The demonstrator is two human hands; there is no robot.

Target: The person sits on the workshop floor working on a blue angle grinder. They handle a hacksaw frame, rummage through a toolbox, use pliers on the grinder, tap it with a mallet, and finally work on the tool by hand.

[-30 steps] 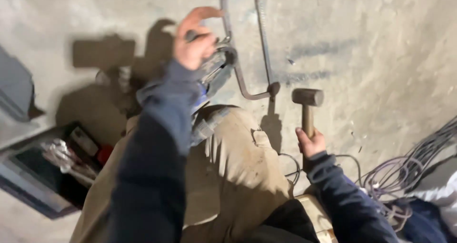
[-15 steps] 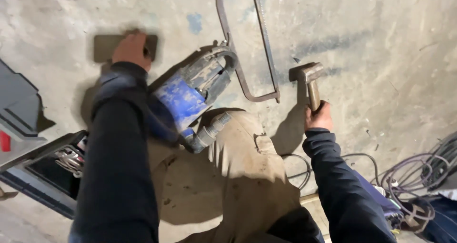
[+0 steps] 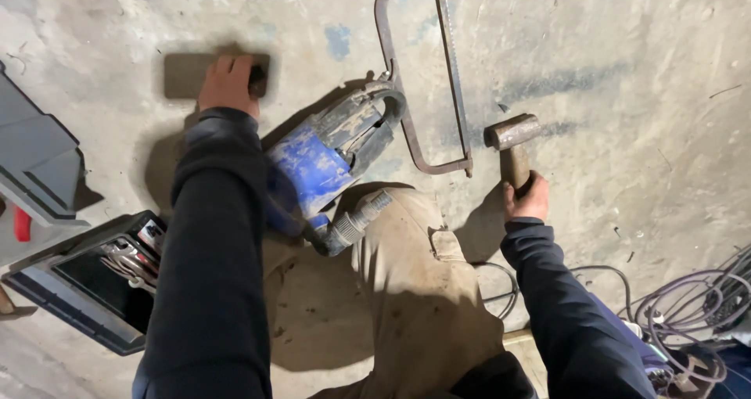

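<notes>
From the head camera looking straight down: the person is crouched on a bare concrete floor [image 3: 626, 94], and it looks like the setting-up stage of some chiselling or knocking work. The left hand [image 3: 228, 82] is reaching out and pressed over a flat dark block [image 3: 184, 74] lying on the floor, fingers curled on its right end. The right hand [image 3: 530, 198] is clenched round the handle of a hammer [image 3: 510, 137], head up and hovering just over the floor. I'd guess the next move needs the block held steady before any swing.

Between the arms a dusty blue power tool [image 3: 328, 156] lies against the knee, hose fitting attached. A rusty hacksaw [image 3: 422, 70] lies just beyond it. An open tool case [image 3: 102, 282] with wrenches sits left, tangled cables [image 3: 688, 313] right. The floor is rough, stained, dimly lit.
</notes>
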